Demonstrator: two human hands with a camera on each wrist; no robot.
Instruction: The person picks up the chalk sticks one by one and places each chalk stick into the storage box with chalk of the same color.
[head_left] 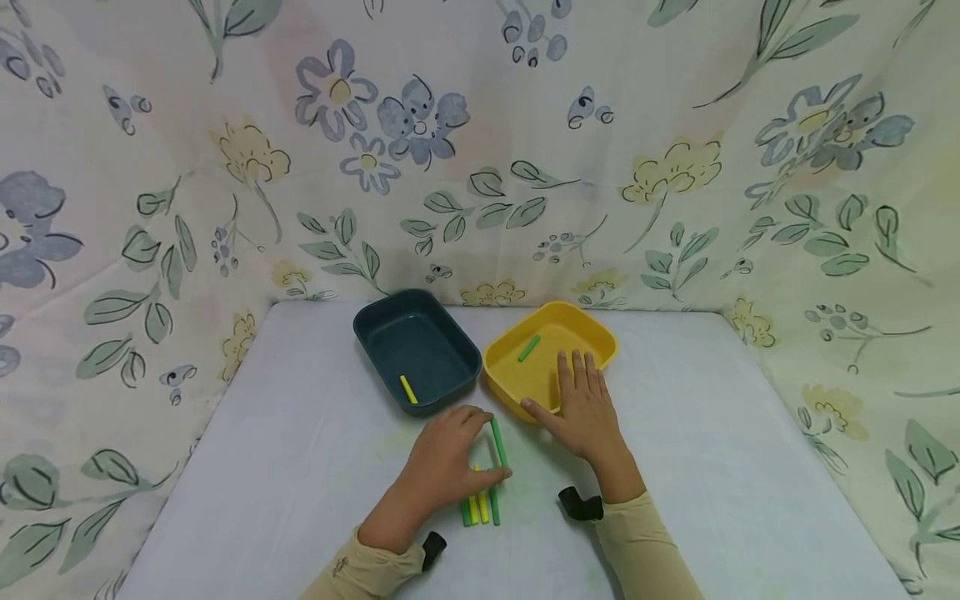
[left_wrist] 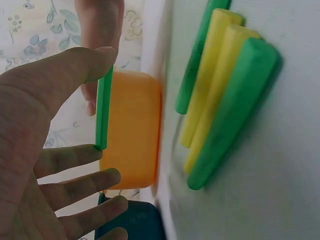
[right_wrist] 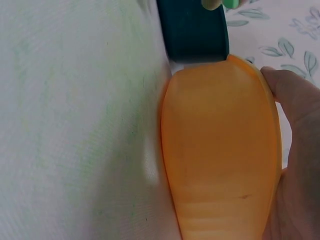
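Note:
My left hand [head_left: 447, 454] pinches a green chalk stick [left_wrist: 103, 110] by its two ends, between thumb and index finger, above a row of chalk. That row on the white cloth has two yellow sticks [left_wrist: 215, 80] side by side, with a green stick [left_wrist: 235, 115] at each side. My right hand [head_left: 588, 412] lies over the near right side of the yellow tray [head_left: 551, 342], fingers straight and thumb at the rim. One green stick [head_left: 528, 347] lies inside that tray. A yellow stick [head_left: 408, 389] lies in the dark blue tray [head_left: 438, 346].
Both trays stand close together near the back of the white-covered table [head_left: 285, 433]. A flowered curtain [head_left: 465, 242] hangs behind and along the sides. Black bands show at both wrists, by the beige sleeves [head_left: 645, 542]. Faint green smudges mark the cloth.

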